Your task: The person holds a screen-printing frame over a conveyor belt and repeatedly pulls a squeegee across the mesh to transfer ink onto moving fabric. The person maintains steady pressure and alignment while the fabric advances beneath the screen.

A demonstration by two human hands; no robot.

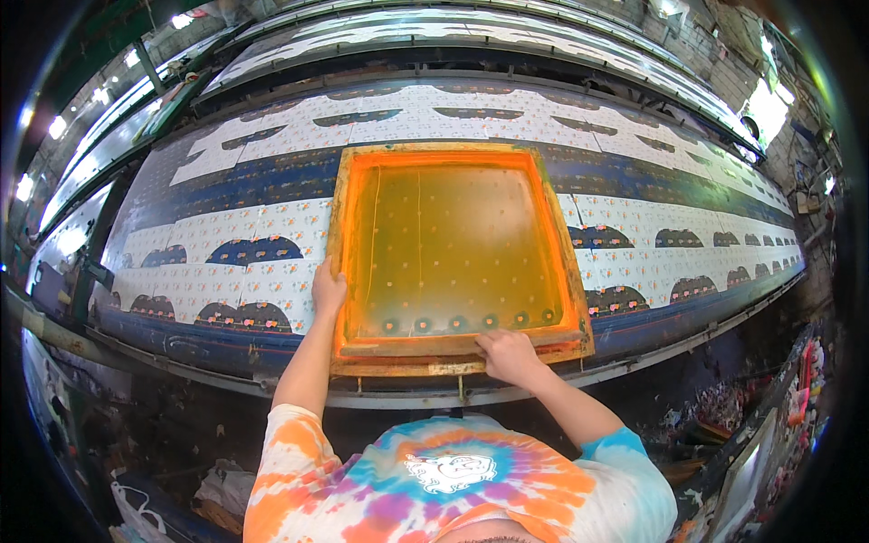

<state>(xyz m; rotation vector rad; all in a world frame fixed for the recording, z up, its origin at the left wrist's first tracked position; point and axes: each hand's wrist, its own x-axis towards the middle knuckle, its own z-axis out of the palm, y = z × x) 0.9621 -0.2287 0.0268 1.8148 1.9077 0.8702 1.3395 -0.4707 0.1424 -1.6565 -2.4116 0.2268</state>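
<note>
Fingers of my left hand are wrapped on the left side of a square screen frame, though the frame hides part of that grip; my right hand is curled closed over a wooden bar that runs along the frame's near side. The frame sits right in front of me at the near edge of a long dark-blue table, its sides stained bright orange. Across it stretches olive-yellow mesh, dotted with small pale marks and, toward me, a row of dark round motifs with lighter centres. To both sides and beyond, white flowered panels lie in rows on the table, with dark half-round shapes among them. A metal rail follows the table's near edge. Below it, I wear a tie-dyed shirt; a whitish plastic bag is low on my left. Farther off, more long tables stretch across the room.
</note>
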